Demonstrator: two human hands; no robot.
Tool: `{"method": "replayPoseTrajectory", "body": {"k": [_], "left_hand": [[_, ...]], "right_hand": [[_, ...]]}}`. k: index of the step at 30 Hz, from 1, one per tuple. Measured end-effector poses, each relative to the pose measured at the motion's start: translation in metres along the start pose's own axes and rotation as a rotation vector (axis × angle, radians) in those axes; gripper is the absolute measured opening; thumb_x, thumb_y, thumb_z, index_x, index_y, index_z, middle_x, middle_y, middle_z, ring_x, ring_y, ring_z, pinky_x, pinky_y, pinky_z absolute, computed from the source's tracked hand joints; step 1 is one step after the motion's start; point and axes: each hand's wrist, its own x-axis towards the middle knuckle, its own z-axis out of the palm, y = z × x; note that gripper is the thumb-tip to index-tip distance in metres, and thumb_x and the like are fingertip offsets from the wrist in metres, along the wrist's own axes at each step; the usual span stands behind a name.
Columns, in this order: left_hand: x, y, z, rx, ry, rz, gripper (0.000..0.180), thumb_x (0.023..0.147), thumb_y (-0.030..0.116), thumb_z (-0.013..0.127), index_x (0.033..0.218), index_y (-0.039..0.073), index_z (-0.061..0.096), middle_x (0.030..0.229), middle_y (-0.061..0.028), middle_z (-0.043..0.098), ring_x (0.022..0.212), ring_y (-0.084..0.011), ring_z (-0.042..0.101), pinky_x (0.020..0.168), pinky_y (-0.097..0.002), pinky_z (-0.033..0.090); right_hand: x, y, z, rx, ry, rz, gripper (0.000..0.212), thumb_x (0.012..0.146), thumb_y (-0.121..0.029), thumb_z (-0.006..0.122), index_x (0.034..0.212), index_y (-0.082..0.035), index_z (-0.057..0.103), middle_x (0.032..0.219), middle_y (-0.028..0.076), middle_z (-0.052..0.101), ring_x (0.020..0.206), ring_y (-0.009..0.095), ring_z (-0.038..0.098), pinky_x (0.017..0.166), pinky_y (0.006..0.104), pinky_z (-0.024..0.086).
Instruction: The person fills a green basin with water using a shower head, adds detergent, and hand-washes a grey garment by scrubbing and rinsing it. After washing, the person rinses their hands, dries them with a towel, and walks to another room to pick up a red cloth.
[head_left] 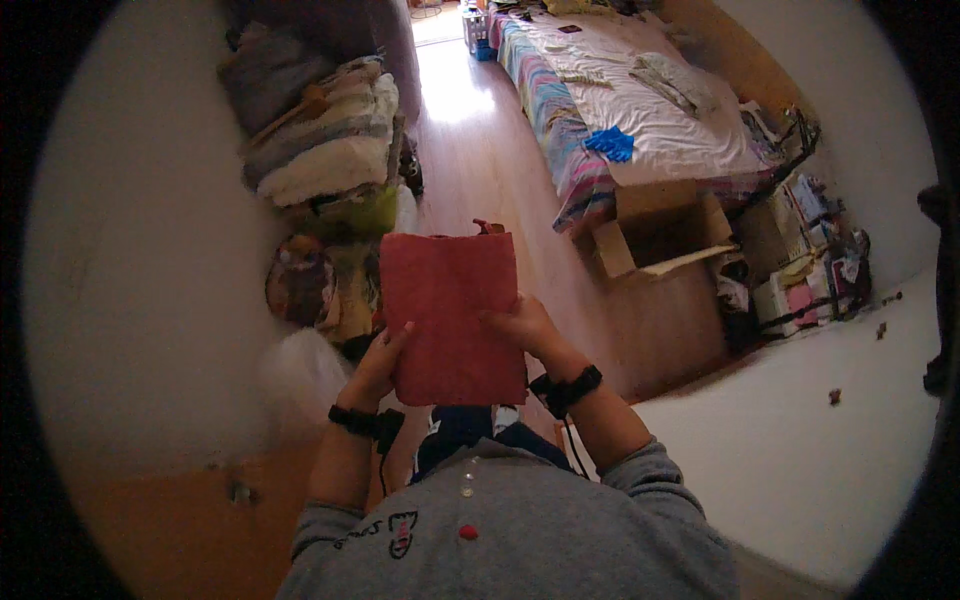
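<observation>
A flat red rectangular cloth item (pixel 450 310), like a folded bag or cover, is held up in front of my chest. My left hand (pixel 378 362) grips its lower left edge, with fingers over the front. Along the right edge, my right hand (pixel 525 325) holds it about halfway up. Both wrists wear black bands. A small dark red tab sticks up from the item's top edge.
A stack of folded blankets (pixel 320 140) stands at the left by the wall. A bed (pixel 640 110) with a striped cover lies at the upper right, an open cardboard box (pixel 660 230) at its foot. Cluttered papers and bags (pixel 800 260) sit farther right. Wooden floor (pixel 480 150) runs between.
</observation>
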Motion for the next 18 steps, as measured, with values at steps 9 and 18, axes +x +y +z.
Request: {"method": "replayPoseTrajectory", "body": {"k": [9,18], "left_hand": [[0.273,0.117,0.036,0.159,-0.128,0.093,0.062,0.098,0.031,0.064,0.147,0.003,0.039,0.143,-0.0122,0.051,0.125,-0.0272,0.055,0.105,-0.0417,0.046],[0.455,0.244,0.078,0.214,-0.051,0.096,0.06,0.099,0.031,0.063,0.144,-0.002,0.041,0.139,-0.0123,0.053,0.122,-0.0244,0.055,0.101,-0.0381,0.048]], "right_hand": [[0.247,-0.026,-0.141,-0.148,0.181,-0.033,0.052,0.087,-0.029,0.076,0.128,0.0,0.061,0.112,0.012,0.07,0.102,0.024,0.066,0.084,0.0369,0.054],[0.431,0.019,-0.337,-0.28,0.742,0.229,0.078,0.082,-0.045,0.078,0.14,-0.003,0.048,0.126,0.018,0.061,0.111,0.028,0.061,0.091,0.0396,0.05]]}}
